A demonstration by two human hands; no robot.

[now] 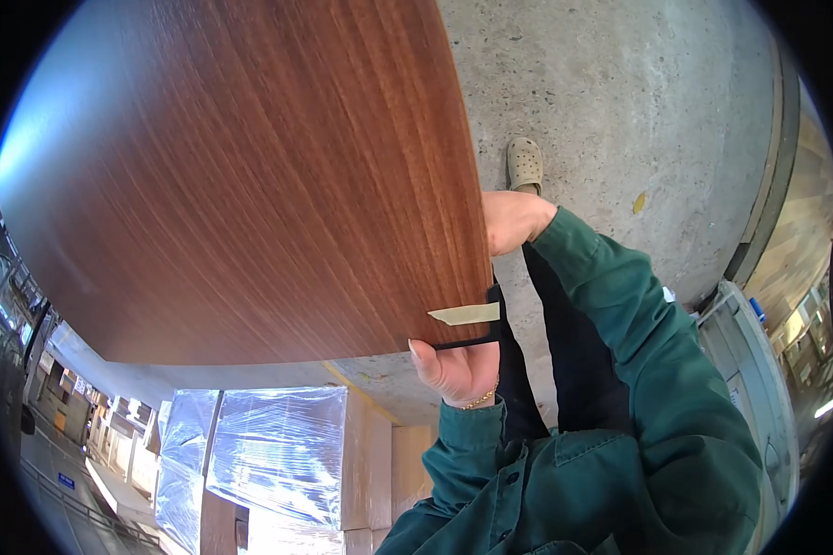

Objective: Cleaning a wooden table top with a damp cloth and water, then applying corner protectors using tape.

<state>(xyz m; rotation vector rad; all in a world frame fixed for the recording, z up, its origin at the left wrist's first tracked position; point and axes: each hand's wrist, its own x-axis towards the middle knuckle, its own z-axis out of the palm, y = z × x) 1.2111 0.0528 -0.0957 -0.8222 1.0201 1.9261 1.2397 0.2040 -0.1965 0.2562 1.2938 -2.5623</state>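
Note:
A large reddish-brown wood-grain panel [278, 176] spans the upper left of the head view, its glossy face toward me. At its near right corner sits a black corner protector [495, 310], held by a strip of pale tape [467, 315]. My left hand [458, 372] grips the panel at this corner, thumb against the near edge and the other fingers underneath, out of sight. Farther along the right edge, my right hand [518, 220] holds the panel from beneath; its fingers are hidden by the board.
Boxes wrapped in clear film [278, 444] stand at the lower left. A grey-green bin or cart [759, 388] is close by my right arm. Concrete floor [602, 83] lies beyond the panel's right edge, with a yellow leaf [639, 203] on it. My foot wears a beige clog [525, 163].

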